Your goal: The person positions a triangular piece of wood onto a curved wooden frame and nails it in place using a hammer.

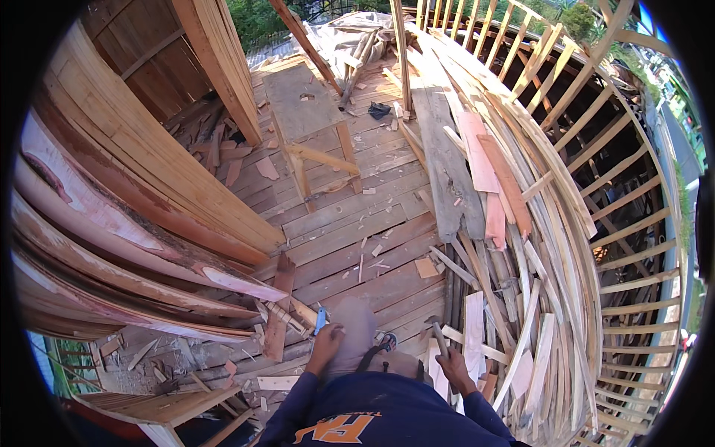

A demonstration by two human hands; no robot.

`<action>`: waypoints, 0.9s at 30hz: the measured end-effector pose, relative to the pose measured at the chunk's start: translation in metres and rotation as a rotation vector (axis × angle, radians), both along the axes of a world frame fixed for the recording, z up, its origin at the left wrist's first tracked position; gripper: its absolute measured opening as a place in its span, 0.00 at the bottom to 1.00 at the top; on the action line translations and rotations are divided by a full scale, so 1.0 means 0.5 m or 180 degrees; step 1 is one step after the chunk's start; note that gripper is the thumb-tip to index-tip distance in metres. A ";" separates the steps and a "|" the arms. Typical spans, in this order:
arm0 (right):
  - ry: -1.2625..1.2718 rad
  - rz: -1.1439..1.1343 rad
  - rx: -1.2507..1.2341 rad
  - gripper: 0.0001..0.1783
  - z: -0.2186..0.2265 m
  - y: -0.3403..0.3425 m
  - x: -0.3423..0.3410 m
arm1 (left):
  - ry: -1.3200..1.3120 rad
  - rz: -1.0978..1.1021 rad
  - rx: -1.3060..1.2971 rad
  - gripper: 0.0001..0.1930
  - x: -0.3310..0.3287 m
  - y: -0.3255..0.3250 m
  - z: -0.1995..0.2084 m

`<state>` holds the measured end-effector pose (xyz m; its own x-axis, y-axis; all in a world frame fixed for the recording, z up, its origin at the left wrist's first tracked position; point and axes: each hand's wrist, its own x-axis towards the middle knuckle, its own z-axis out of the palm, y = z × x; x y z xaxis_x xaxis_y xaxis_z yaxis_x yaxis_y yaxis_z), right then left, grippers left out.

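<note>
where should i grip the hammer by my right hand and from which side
Grip the hammer by its slim handle, probably best from the lower right, where the right hand holds it: the handle runs up and away from that hand, with the wider head at the far end.

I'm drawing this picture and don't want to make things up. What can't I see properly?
In the head view:
Blue thing by the left hand: too small to tell what it is.
Hammer: the right hand covers part of its handle.
Black thing on the floor: too small to name.
Long boards at left: the picture's dark round edge cuts them off.
Floor under the wood pile: the wood hides it.
</note>
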<state>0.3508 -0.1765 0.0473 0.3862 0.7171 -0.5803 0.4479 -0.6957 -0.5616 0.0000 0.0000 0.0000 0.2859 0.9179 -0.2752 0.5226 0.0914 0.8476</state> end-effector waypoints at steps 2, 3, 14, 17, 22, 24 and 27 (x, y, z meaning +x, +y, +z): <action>0.0197 0.0414 0.0224 0.23 0.029 0.201 -0.004 | -0.0369 -0.0395 -0.0544 0.14 0.077 0.128 0.014; 0.0269 0.0649 0.0090 0.23 0.048 0.296 -0.015 | -0.0766 -0.0339 -0.0769 0.16 0.121 0.190 0.025; 0.1106 0.1379 0.1151 0.21 -0.063 0.971 0.001 | -0.2970 0.2358 -0.1578 0.10 0.240 0.842 0.058; 0.0954 0.0021 0.0719 0.21 -0.219 0.975 0.134 | -0.2253 0.2527 -0.1348 0.12 0.163 0.955 0.097; 0.1188 -0.0454 -0.1675 0.24 -0.306 0.950 0.234 | -0.1093 0.2686 -0.0913 0.14 0.048 1.078 0.093; 0.1256 -0.0185 -0.1709 0.23 -0.315 1.008 0.213 | -0.0520 0.2651 -0.0992 0.14 -0.059 1.040 0.022; 0.1244 0.0005 -0.1556 0.22 -0.335 1.146 0.211 | 0.0116 0.2650 -0.0529 0.15 -0.039 1.068 0.111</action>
<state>0.4563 0.3966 -0.1204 0.0782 0.3333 -0.9396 0.2748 -0.9132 -0.3010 -0.0196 0.5340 0.0554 -0.4766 0.7717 -0.4212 0.2563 0.5802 0.7731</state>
